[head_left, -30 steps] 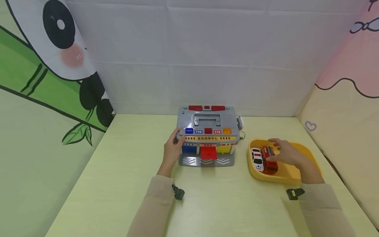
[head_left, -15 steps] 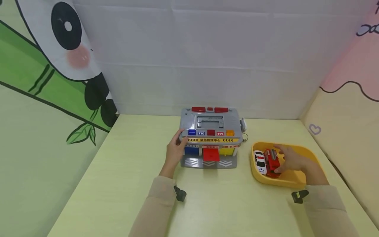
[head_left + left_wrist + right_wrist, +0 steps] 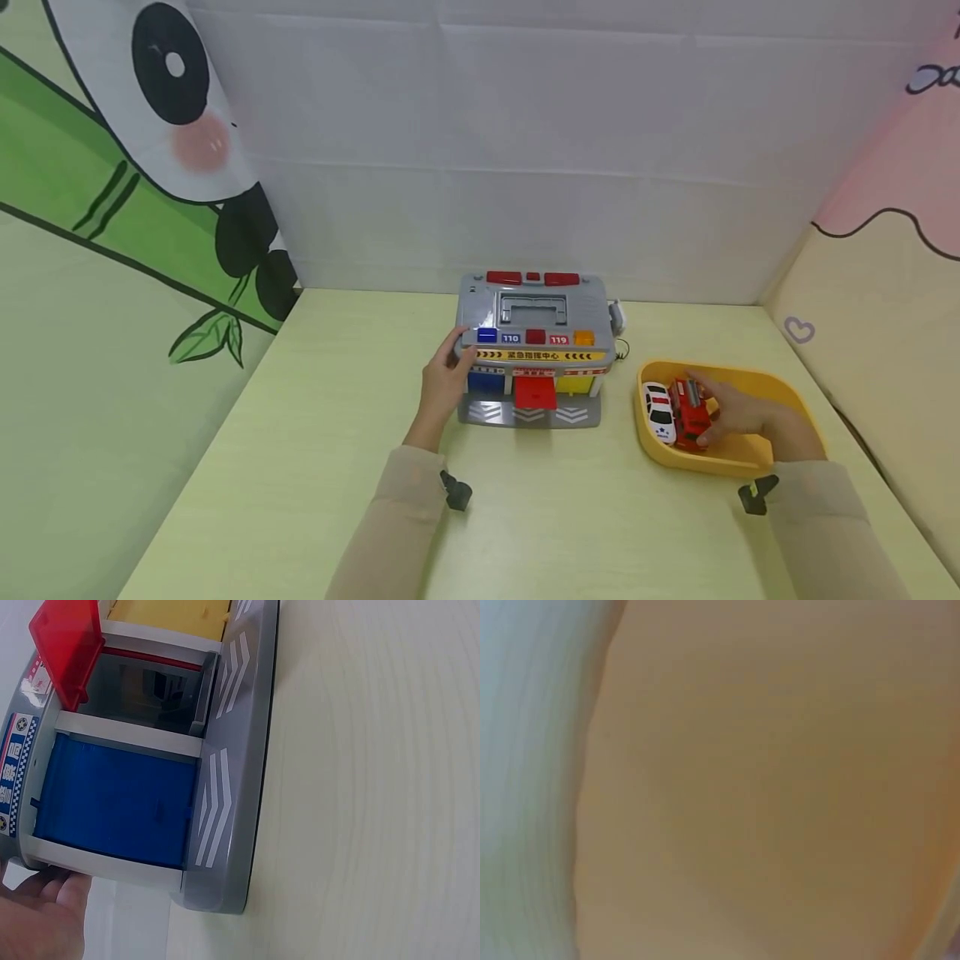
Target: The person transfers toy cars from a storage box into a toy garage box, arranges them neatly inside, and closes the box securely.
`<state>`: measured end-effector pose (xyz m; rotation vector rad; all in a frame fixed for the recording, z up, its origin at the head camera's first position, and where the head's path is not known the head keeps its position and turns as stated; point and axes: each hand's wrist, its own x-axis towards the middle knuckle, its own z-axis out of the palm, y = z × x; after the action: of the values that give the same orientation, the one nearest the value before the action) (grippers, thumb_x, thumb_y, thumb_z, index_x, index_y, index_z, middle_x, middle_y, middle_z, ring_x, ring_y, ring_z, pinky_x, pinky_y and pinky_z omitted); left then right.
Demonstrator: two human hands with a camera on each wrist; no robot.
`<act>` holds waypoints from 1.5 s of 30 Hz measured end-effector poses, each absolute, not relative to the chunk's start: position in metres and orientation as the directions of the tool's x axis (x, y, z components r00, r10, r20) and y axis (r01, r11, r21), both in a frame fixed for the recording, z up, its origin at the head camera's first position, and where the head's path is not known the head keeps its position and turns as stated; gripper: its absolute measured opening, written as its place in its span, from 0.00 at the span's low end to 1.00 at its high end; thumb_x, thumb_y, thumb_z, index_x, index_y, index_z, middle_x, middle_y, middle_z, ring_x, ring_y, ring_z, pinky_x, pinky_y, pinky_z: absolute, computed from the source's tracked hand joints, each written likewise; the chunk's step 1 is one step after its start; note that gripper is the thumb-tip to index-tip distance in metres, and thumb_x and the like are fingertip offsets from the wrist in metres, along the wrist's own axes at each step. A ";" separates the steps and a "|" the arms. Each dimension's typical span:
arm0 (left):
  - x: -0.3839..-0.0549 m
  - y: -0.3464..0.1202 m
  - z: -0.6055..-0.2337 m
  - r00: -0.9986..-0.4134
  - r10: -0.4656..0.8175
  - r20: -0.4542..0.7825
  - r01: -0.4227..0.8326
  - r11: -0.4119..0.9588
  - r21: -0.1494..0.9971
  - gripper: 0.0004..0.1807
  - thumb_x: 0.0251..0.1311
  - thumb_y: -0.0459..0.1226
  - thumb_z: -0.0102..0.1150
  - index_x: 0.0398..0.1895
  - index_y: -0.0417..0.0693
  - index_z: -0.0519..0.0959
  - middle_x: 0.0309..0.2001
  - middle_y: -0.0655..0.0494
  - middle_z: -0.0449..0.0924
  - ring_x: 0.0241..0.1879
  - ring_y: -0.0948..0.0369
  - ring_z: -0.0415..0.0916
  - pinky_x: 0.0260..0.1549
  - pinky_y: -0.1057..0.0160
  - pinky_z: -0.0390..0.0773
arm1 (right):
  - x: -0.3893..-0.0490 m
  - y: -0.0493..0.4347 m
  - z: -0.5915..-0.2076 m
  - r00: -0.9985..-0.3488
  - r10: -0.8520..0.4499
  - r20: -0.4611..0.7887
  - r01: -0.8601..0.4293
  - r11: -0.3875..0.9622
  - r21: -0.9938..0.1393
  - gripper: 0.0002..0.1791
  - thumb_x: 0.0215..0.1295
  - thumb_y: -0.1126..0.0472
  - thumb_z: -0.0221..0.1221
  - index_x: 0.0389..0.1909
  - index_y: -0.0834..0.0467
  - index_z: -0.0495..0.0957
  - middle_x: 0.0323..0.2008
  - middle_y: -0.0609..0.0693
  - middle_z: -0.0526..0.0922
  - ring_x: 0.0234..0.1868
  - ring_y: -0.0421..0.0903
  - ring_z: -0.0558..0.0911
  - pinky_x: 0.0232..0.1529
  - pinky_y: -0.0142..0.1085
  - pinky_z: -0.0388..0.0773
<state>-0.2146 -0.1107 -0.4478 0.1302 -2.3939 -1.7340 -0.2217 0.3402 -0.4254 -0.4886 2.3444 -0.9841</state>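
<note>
A grey toy rescue-station garage (image 3: 480, 312) stands at the back of the table, with blue, red and yellow doors. Its red door (image 3: 69, 649) is swung up, while the blue door (image 3: 116, 801) is down. My left hand (image 3: 442, 387) grips the garage's left front corner, thumb on the front and fingers at the side. Over on the right, my right hand (image 3: 738, 414) reaches into a yellow tray (image 3: 783, 392) and grips a red toy fire truck (image 3: 690, 410), thumb at its near end and fingers at its far end. A white toy police car (image 3: 660, 414) lies just left of the truck.
A small white-grey handset (image 3: 617, 317) hangs on the garage's right side with a coiled cord (image 3: 622, 349). Printed cloth walls enclose the table (image 3: 300, 500) at the back and sides. The tray's wall (image 3: 765, 787) fills most of the right wrist view.
My right hand has lowered into the tray, and its fingers have closed from hovering over the fire truck to gripping it. The left hand keeps its hold; the head view has shifted slightly.
</note>
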 end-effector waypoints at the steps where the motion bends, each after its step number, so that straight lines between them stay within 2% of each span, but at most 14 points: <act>1: -0.215 -0.111 -0.448 -0.980 -0.176 0.095 0.036 0.313 0.949 0.26 0.69 0.52 0.52 0.69 0.63 0.68 0.67 0.43 0.66 0.65 0.46 0.65 0.60 0.49 0.68 | -0.222 0.341 -0.426 -0.783 -0.518 -0.344 -0.117 0.665 -0.737 0.61 0.44 0.72 0.73 0.70 0.76 0.38 0.56 0.80 0.57 0.49 0.70 0.71 0.52 0.60 0.72; 7: -0.215 -0.111 -0.449 -0.980 -0.179 0.085 0.026 0.311 0.950 0.26 0.69 0.52 0.51 0.69 0.63 0.68 0.68 0.44 0.66 0.65 0.47 0.65 0.60 0.49 0.68 | -0.225 0.341 -0.429 -0.779 -0.504 -0.374 -0.087 0.676 -0.732 0.58 0.47 0.70 0.72 0.70 0.74 0.40 0.59 0.80 0.55 0.57 0.75 0.60 0.57 0.66 0.63; 11: -0.215 -0.110 -0.449 -0.980 -0.185 0.073 0.014 0.305 0.952 0.25 0.69 0.51 0.52 0.69 0.63 0.69 0.68 0.44 0.66 0.65 0.47 0.64 0.60 0.50 0.68 | -0.226 0.343 -0.431 -0.769 -0.474 -0.429 -0.011 0.681 -0.732 0.57 0.49 0.69 0.72 0.70 0.71 0.40 0.58 0.78 0.57 0.56 0.72 0.62 0.58 0.65 0.62; 15: -0.215 -0.110 -0.448 -0.980 -0.185 0.074 0.013 0.308 0.951 0.25 0.69 0.52 0.52 0.68 0.63 0.69 0.67 0.44 0.66 0.65 0.47 0.65 0.60 0.50 0.68 | -0.226 0.345 -0.434 -0.765 -0.460 -0.452 0.047 0.659 -0.750 0.58 0.50 0.70 0.71 0.71 0.69 0.39 0.56 0.75 0.61 0.55 0.69 0.65 0.56 0.57 0.67; 20: -0.216 -0.110 -0.448 -0.980 -0.177 0.092 0.033 0.310 0.950 0.25 0.69 0.51 0.52 0.68 0.63 0.69 0.67 0.43 0.66 0.65 0.46 0.65 0.60 0.50 0.68 | -0.223 0.349 -0.439 -0.791 -0.478 -0.381 0.033 0.589 -0.807 0.57 0.49 0.72 0.70 0.72 0.70 0.40 0.56 0.74 0.63 0.54 0.66 0.68 0.52 0.48 0.72; 27: -0.216 -0.110 -0.449 -0.980 -0.179 0.092 0.031 0.316 0.948 0.25 0.69 0.51 0.52 0.68 0.62 0.69 0.68 0.44 0.66 0.65 0.47 0.65 0.60 0.50 0.68 | -0.218 0.354 -0.441 -0.815 -0.483 -0.319 0.044 0.498 -0.866 0.60 0.49 0.74 0.69 0.73 0.69 0.34 0.62 0.78 0.54 0.51 0.62 0.73 0.47 0.36 0.76; 32: -0.216 -0.110 -0.449 -0.979 -0.176 0.102 0.042 0.315 0.948 0.25 0.69 0.50 0.52 0.68 0.62 0.69 0.67 0.44 0.67 0.65 0.47 0.65 0.60 0.50 0.69 | -0.213 0.355 -0.434 -0.831 -0.452 -0.323 0.063 0.500 -0.863 0.62 0.50 0.72 0.69 0.74 0.67 0.31 0.62 0.79 0.51 0.48 0.60 0.74 0.45 0.37 0.76; 39: -0.216 -0.110 -0.448 -0.978 -0.179 0.102 0.043 0.310 0.950 0.25 0.69 0.51 0.53 0.68 0.62 0.69 0.67 0.45 0.68 0.65 0.47 0.66 0.60 0.50 0.68 | -0.205 0.355 -0.417 -0.841 -0.469 -0.271 0.038 0.448 -0.893 0.60 0.54 0.69 0.69 0.75 0.62 0.33 0.62 0.76 0.55 0.52 0.63 0.72 0.46 0.41 0.79; 45: -0.215 -0.111 -0.448 -0.979 -0.176 0.106 0.046 0.318 0.947 0.25 0.69 0.51 0.52 0.68 0.61 0.69 0.67 0.44 0.67 0.65 0.47 0.66 0.60 0.51 0.68 | -0.199 0.348 -0.404 -0.835 -0.490 -0.251 0.034 0.410 -0.911 0.58 0.56 0.69 0.68 0.75 0.60 0.34 0.60 0.76 0.58 0.51 0.62 0.73 0.45 0.42 0.80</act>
<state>-0.2151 -0.1112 -0.4483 0.1200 -2.3901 -1.7268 -0.1985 0.3483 -0.4035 -0.3874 2.1829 -1.4273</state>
